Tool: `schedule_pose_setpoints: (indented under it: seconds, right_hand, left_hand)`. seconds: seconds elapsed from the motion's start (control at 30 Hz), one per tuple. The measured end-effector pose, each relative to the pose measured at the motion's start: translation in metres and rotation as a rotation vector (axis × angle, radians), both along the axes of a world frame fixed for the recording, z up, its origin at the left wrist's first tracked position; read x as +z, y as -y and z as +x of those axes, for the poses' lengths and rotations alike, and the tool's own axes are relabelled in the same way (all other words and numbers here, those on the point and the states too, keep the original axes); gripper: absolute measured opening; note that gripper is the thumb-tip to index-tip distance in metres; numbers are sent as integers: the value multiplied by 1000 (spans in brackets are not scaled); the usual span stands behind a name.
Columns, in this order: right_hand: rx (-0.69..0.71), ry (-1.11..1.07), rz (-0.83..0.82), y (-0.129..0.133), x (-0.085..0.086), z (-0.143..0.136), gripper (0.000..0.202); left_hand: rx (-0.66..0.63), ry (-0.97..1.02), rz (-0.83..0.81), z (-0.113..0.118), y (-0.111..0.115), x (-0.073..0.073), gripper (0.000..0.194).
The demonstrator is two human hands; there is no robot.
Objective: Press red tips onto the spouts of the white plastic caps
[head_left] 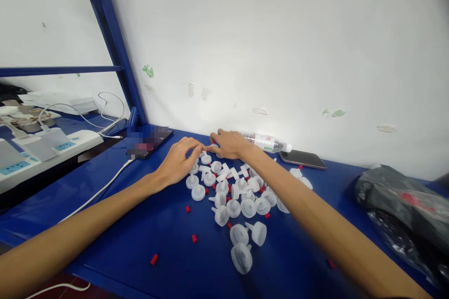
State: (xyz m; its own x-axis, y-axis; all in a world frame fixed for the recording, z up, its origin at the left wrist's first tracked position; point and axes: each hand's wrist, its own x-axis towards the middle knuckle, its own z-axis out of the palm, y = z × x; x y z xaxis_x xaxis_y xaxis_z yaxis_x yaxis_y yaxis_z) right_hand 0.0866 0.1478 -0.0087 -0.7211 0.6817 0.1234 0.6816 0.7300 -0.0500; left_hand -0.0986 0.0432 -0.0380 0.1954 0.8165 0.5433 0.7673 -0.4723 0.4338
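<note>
My left hand reaches to the far left edge of a heap of translucent white plastic nozzle caps. Its fingers are stretched out to the right, and the thumb lies by a small white cap. My right hand arches over the back of the heap, fingers pointing left and parted. Below its forefinger show a bit of red and a white cap, partly hidden; neither looks gripped. The fingertips of both hands nearly meet. Small red plugs lie among and in front of the white caps.
Behind my right hand a plastic bottle lies on its side by a dark phone. A second phone with a white cable is at left, near a power strip. A grey plastic bag sits right on the blue table.
</note>
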Motion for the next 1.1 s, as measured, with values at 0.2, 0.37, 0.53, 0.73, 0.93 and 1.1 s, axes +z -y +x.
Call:
schedule_pose_setpoints:
  seconds: [0.2,0.37,0.53,0.73,0.93,1.1]
  right_hand:
    - [98,-1,3,-4,-15,-6,31]
    - [72,-110,-34,-1,-14,1,32]
    - [22,-243,-157,2,-7,12,33]
    - [20,-317,-300,8,12,33,29]
    - [7,-316,-341,5,23,52,17]
    - [-26,-302,-346,4,26,61,29]
  left_hand:
    - [-14,3,2,1,1,1,36]
    - [-27,3,3,2,2,3,35]
    - [-34,-14,2,2,3,4,36]
    - [-35,-10,3,2,3,3,35]
    - [-33,-1,-2,3,2,3,35]
    - [-28,-1,-2,3,1,2,35]
